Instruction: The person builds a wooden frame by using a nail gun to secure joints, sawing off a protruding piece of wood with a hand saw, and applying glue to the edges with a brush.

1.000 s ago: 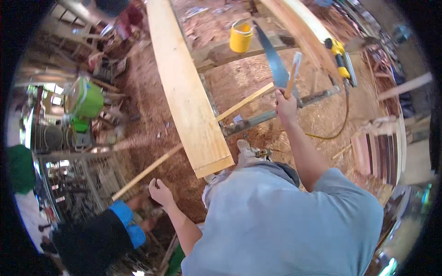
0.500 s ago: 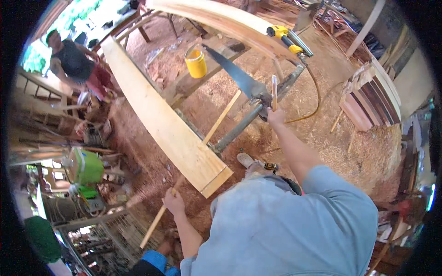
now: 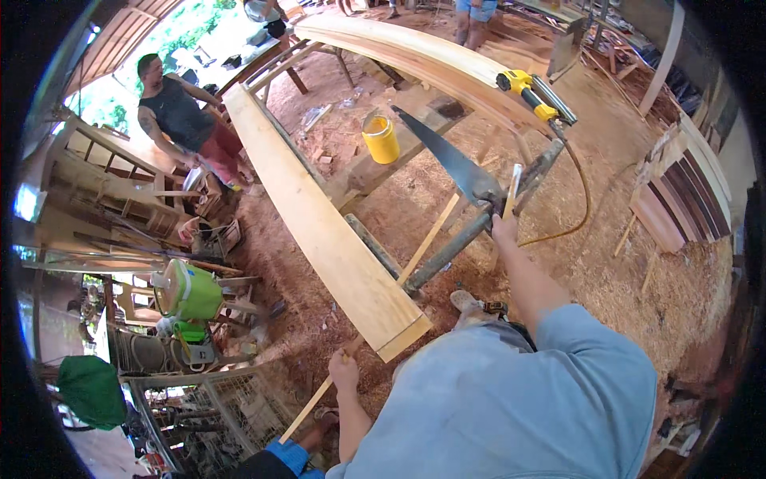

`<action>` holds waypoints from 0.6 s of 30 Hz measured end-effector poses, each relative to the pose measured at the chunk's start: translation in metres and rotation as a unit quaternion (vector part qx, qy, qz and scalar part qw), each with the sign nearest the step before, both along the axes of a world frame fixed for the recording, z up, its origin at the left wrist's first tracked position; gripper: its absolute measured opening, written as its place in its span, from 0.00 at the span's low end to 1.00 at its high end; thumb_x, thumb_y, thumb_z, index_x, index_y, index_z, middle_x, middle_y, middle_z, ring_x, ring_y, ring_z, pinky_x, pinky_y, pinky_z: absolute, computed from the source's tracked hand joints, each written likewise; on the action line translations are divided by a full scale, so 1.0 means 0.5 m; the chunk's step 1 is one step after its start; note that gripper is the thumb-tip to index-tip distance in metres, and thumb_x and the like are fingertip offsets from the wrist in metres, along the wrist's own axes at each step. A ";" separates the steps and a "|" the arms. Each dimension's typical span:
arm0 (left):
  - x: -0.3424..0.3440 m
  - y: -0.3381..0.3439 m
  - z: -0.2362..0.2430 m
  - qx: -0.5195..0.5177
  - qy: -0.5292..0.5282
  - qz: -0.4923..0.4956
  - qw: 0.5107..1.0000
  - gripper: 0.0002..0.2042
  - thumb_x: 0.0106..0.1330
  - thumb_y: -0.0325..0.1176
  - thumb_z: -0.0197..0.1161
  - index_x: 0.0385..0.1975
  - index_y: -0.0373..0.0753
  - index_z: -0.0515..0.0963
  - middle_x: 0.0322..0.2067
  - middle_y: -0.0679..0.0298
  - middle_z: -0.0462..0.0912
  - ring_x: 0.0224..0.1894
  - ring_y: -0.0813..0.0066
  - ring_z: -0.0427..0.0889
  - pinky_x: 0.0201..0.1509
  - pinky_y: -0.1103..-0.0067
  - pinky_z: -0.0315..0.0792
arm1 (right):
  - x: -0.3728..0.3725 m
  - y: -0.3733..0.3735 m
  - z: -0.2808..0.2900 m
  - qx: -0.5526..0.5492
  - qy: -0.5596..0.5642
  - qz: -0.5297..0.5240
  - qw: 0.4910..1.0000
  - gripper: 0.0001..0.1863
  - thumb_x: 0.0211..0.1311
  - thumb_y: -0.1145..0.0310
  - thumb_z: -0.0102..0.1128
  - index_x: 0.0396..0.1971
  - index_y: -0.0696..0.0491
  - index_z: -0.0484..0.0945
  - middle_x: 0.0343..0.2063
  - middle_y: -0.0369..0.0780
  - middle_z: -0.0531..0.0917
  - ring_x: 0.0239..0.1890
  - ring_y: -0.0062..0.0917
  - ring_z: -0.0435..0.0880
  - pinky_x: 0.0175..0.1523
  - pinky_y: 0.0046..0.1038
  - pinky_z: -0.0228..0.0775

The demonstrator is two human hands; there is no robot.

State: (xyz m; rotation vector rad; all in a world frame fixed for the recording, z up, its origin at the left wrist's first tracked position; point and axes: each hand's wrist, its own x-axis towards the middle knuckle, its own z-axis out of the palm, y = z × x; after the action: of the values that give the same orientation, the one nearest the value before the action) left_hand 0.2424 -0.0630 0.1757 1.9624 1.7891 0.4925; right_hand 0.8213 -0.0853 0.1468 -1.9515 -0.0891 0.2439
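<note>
My left hand [image 3: 345, 372] is closed round a thin wooden strip [image 3: 307, 411] near the end of a long pale plank [image 3: 311, 199]. A similar strip [image 3: 427, 243] comes out beyond the plank; whether it is the same piece is hidden. My right hand [image 3: 504, 230], also closed, grips a slim wooden stick with a white tip [image 3: 511, 191] that points up and away. Right beside it, the dark handle of a handsaw [image 3: 451, 156] adjoins the hand. Whether any fingers touch that handle I cannot tell. The saw's blade reaches away over the trestle frame.
A yellow can [image 3: 381, 140] stands on a wooden beam [image 3: 371, 174]. Beyond lie a curved stack of boards [image 3: 423, 60] and a yellow nail gun [image 3: 531, 94] with a hose. Another person [image 3: 182, 116] stands far left. Nearer is a green bucket [image 3: 195, 293]; sawdust covers the ground.
The whole view has shifted, so the scene sits farther right and lower. Both hands keep their grips. The stick in my right hand leans slightly more to the right.
</note>
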 end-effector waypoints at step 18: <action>0.097 -0.072 0.082 0.037 0.064 0.009 0.997 0.10 0.58 0.32 0.66 0.34 0.32 0.77 0.41 0.50 0.80 0.44 0.48 0.77 0.52 0.63 0.69 | 0.011 0.203 0.237 0.168 -0.015 -0.072 0.983 0.19 0.65 0.63 0.58 0.43 0.67 0.76 0.38 0.46 0.82 0.39 0.31 0.81 0.47 0.33 0.72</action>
State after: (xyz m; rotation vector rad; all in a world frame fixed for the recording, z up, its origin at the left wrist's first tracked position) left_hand 0.2910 -0.0993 0.2166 2.0721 1.8930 0.4552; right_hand 0.8266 0.0164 0.2652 -1.6161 -0.0077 0.0972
